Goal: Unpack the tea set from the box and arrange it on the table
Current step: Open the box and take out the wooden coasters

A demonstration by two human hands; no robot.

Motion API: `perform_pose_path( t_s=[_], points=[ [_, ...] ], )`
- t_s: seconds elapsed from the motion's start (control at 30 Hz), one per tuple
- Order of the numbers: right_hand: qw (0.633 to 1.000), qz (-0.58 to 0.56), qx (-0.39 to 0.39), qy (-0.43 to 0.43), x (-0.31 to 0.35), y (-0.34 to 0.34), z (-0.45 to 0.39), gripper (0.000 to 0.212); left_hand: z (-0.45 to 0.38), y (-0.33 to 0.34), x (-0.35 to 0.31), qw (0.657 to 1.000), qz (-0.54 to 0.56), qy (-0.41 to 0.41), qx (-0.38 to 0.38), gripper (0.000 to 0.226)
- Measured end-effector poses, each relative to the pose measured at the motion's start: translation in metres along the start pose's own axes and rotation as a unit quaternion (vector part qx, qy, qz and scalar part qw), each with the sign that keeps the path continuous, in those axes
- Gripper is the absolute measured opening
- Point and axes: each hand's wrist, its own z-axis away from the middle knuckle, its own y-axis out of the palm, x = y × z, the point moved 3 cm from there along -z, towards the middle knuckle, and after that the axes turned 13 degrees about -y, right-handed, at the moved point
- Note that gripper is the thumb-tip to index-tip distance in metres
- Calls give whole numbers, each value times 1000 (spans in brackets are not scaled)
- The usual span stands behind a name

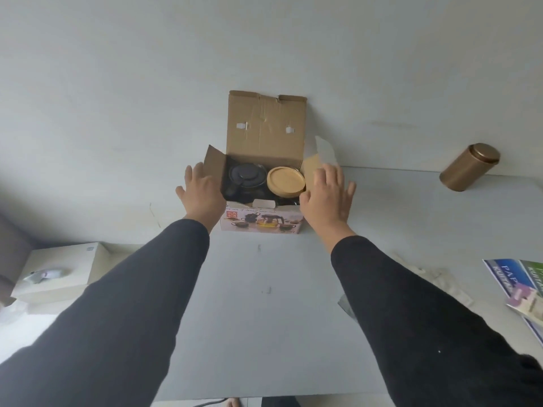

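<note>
An open cardboard tea set box [261, 223] stands at the far edge of the grey table [264, 304], its lid flap up against the wall. Inside lie a dark glass teapot with a black lid [246, 175] on the left and a round wooden tray [285, 179] on the right. My left hand [201, 195] is at the box's left side flap with fingers straight. At the right side flap my right hand [327, 195] has its fingers spread. Neither hand holds anything.
A bronze tea canister [468, 167] stands at the table's far right. Printed leaflets [517, 284] lie at the right edge. A white tissue box [58, 273] sits on a low surface to the left. A wall rises right behind the box.
</note>
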Motion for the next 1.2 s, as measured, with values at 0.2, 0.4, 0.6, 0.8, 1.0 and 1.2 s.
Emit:
perform_pose_path(
  t_s=[0.2, 0.4, 0.6, 0.8, 1.0, 1.2],
  points=[
    [972, -46, 183, 138, -36, 19, 15, 55, 4, 9, -4, 995, -90, -25, 43, 25],
    [959, -70, 261, 83, -26, 39, -8, 57, -8, 5, -15, 996, -87, 16, 2, 40],
    [976, -86, 199, -28, -14, 57, -39, 73, -10, 8, -47, 969, -185, 159, -26, 38],
    [966, -142, 207, -70, -11, 62, -63, 92, -7, 21, -75, 916, -313, 252, -13, 30],
    [953, -146, 253, -73, -13, 72, -75, 100, -14, 30, -88, 903, -339, 259, 60, 34],
    [946, -158, 278, -45, -15, 76, -80, 105, -15, 30, -83, 886, -315, 319, 121, 43]
  ],
)
